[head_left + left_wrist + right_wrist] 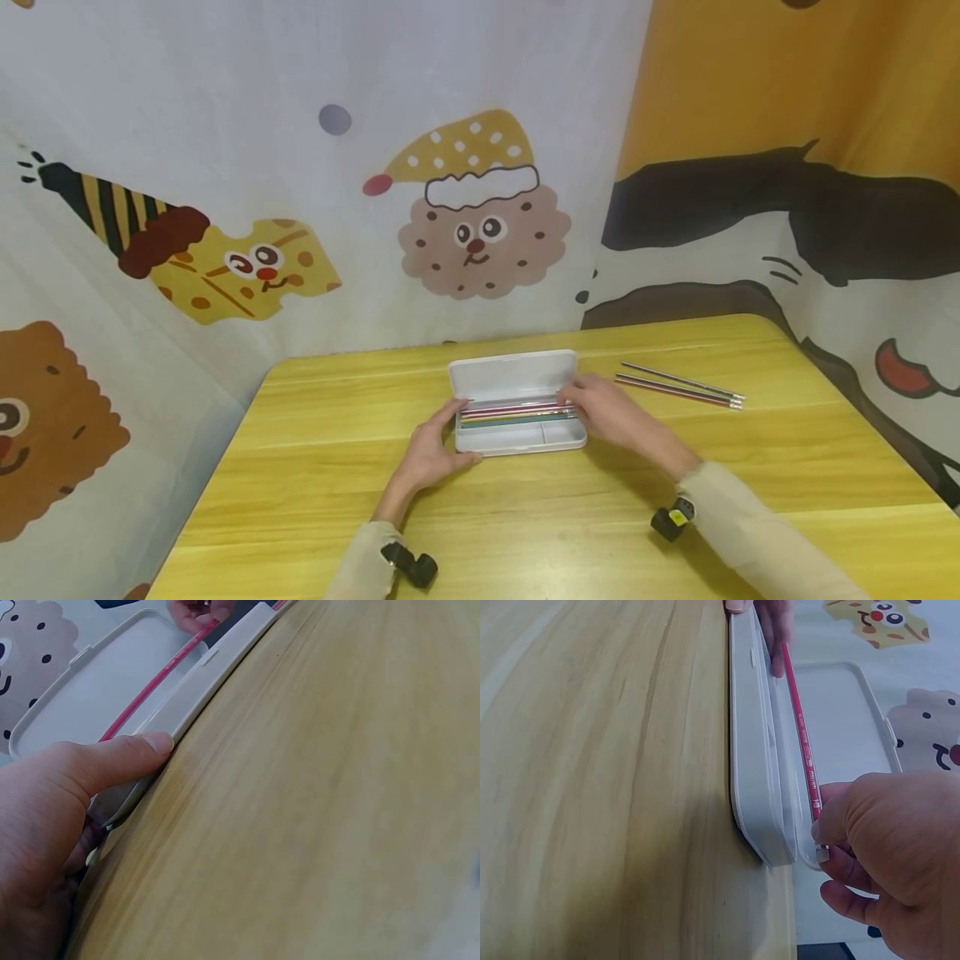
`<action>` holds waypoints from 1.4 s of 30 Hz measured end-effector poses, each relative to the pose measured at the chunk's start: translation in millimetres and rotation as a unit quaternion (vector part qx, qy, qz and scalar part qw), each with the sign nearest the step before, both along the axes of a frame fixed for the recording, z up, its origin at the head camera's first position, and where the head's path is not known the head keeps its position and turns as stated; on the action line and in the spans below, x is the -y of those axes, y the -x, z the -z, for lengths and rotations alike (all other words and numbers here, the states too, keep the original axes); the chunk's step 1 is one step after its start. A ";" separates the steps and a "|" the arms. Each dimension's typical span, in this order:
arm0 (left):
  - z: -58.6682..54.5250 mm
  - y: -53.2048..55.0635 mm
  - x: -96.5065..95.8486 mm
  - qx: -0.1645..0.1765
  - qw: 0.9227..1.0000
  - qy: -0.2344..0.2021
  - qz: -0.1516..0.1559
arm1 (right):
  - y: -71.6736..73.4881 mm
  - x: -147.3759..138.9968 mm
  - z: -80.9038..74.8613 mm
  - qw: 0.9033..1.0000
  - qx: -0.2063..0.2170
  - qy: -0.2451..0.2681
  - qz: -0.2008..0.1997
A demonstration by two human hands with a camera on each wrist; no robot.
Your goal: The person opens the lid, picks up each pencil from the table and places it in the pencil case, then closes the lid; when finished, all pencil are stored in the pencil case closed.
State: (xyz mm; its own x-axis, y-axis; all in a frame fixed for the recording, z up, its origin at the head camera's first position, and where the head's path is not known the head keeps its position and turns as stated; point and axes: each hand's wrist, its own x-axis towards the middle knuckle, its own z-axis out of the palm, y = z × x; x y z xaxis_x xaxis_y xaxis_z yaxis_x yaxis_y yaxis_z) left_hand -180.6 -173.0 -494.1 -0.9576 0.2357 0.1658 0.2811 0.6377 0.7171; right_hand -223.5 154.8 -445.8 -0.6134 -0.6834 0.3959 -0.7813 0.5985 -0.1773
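Note:
An open white pencil case (498, 438) sits on the table, its lid (517, 377) raised at the back. Several colored pencils (510, 417) lie lengthwise in its rear part, and a small divider splits the front part. My left hand (429, 454) grips the left end, thumb along the front wall and fingers round toward the back. Over the right end, my right hand (607, 410) pinches a red pencil (804, 742) near its metal-capped end. In the right wrist view that pencil stretches above the case, its far tip close to the left fingers.
To the right of the case, a few dark and red pencils (678, 389) lie on the yellow wood-grain table (315, 467). A curtain (337, 192) with cartoon prints hangs right behind the table's back edge. Both wrists wear small black cameras.

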 end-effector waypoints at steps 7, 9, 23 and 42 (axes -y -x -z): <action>-1.1 -0.9 -0.8 0.000 1.000 -0.012 0.008 | 2.5 7.6 2.2 1.000 0.003 0.002 0.000; -0.4 -0.6 -1.0 0.002 1.000 -0.011 0.008 | 2.7 9.0 3.6 1.000 0.006 0.001 0.002; 3.2 0.6 -1.4 0.005 1.000 -0.013 0.014 | 4.9 13.7 8.6 1.000 0.014 -0.021 0.017; 0.2 -0.6 0.0 -0.007 0.999 -0.032 0.032 | 2.8 -14.5 6.2 0.997 -0.014 0.055 0.043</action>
